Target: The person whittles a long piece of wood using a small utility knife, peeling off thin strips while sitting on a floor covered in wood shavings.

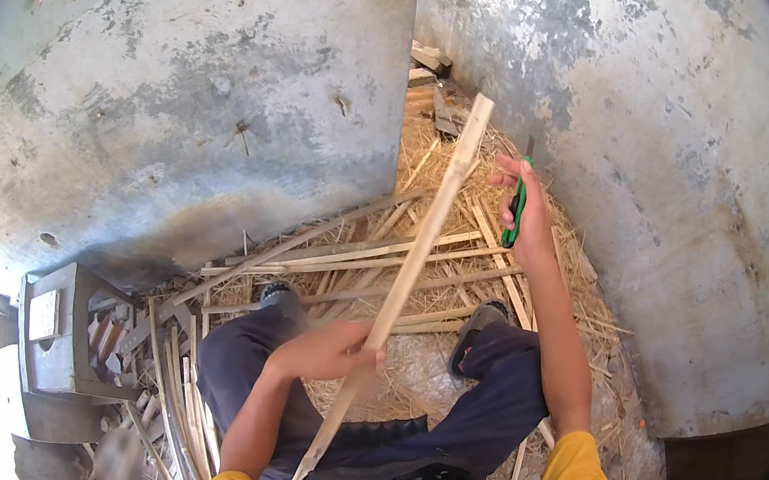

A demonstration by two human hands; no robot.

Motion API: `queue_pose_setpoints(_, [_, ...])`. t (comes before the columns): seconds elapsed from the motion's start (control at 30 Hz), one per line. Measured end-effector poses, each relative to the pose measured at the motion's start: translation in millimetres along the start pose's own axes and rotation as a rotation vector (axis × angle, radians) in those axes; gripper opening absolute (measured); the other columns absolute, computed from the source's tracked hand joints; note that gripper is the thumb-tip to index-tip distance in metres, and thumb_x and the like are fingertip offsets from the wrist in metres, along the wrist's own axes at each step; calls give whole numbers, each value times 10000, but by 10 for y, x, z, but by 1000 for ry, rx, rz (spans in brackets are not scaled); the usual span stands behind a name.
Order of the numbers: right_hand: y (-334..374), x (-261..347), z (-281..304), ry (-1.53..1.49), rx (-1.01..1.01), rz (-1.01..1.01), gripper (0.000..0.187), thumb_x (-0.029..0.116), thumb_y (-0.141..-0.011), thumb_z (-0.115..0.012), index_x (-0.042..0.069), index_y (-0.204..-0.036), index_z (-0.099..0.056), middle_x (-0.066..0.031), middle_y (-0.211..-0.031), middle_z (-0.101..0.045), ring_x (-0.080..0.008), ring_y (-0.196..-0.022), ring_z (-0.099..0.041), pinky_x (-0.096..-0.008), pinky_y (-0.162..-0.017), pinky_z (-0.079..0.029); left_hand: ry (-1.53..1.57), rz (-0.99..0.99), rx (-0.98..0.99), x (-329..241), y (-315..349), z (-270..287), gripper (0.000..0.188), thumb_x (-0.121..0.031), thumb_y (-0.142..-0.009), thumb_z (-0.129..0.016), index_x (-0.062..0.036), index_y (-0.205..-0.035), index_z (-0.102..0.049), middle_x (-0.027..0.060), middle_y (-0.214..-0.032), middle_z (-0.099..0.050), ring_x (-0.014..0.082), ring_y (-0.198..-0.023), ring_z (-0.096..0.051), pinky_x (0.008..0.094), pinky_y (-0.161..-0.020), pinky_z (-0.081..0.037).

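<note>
Left hand (pixel 319 350): closed round a stick (pixel 423 245), thumb and fingers on its lower half. Right hand (pixel 529 215): holding a green-and-black-handled knife (pixel 517 209), grip looks loose, some fingers lifted, thin blade upward. Knife is apart from the stick, just right of it; no cut being made right now.

Stick: between the legs (pixel 499 401), slanting, lower end near the waist, top end out past the knees, touching no pile as far as visible. It's pale, in one piece, kinked near the top.

Progress: looks mid-job. Shavings (pixel 570 235) cover the floor, so plenty of scraping or trimming seems done. Stick in hand looks fairly clean, but the bump near the top seems left to smooth. Long strips (pixel 353 260) lie crossed ahead of the feet; more strips (pixel 178 407) are bundled at left. Can't tell which are worked and which are raw.

Containers: black waist bag (pixel 421 478) at the lap, contents not visible. Grey box-like frame (pixel 66 334) at left, open-sided; can't tell if it holds anything. Scrap heaped beside it.

Further out: stained walls (pixel 263 59) meeting in a corner, orange bricks (pixel 419 101) there, brown board (pixel 723 469) at lower right.
</note>
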State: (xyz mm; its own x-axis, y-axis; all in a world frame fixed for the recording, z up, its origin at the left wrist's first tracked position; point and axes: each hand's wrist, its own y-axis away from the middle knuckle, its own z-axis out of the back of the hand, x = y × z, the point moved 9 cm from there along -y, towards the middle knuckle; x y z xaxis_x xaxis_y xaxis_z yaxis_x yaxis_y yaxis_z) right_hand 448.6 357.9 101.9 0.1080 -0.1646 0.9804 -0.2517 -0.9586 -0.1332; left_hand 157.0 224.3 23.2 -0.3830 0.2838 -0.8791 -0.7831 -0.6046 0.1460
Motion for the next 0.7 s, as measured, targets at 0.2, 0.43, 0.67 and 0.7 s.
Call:
queue_pose_setpoints(0.2, [325, -198, -337, 406, 230, 147, 412, 363, -1133, -460, 36, -1309, -637, -58, -898, -657, -99, -621, -528, -270, -540, -420, 271, 45, -371, -17, -36, 309, 266, -262, -1138, -543, -26, -1256, -571, 26, -815, -581, 114, -705, -583, 333, -640, -565])
queue_pose_setpoints(0.43, [909, 66, -868, 654, 401, 371, 325, 284, -1102, -566, 13, -1268, -635, -172, -947, -701, -318, -860, -711, -417, -779, -543, 412, 153, -577, -77, 36, 493, 272, -274, -1156, -501, -42, -1287, -555, -15, -762, -488, 58, -622, -490, 248, -478, -485])
queue_pose_setpoints(0.67, [1016, 44, -1014, 668, 428, 430, 309, 273, -1080, -622, 33, -1273, -646, -174, -1104, -735, -340, -939, -753, -420, -809, -568, 448, 142, -555, -81, -6, 403, 288, -302, -1116, -582, -43, -1242, -578, -3, -757, -543, 68, -588, -524, 262, -470, -437])
queue_pose_setpoints(0.7, [1022, 38, -1023, 676, 435, 436, 308, 273, -1077, -627, 34, -1272, -648, -170, -1101, -736, -339, -937, -753, -416, -798, -570, 454, 153, -557, -83, -3, 404, 286, -301, -1110, -598, -44, -1235, -580, -4, -762, -544, 64, -599, -524, 262, -484, -435])
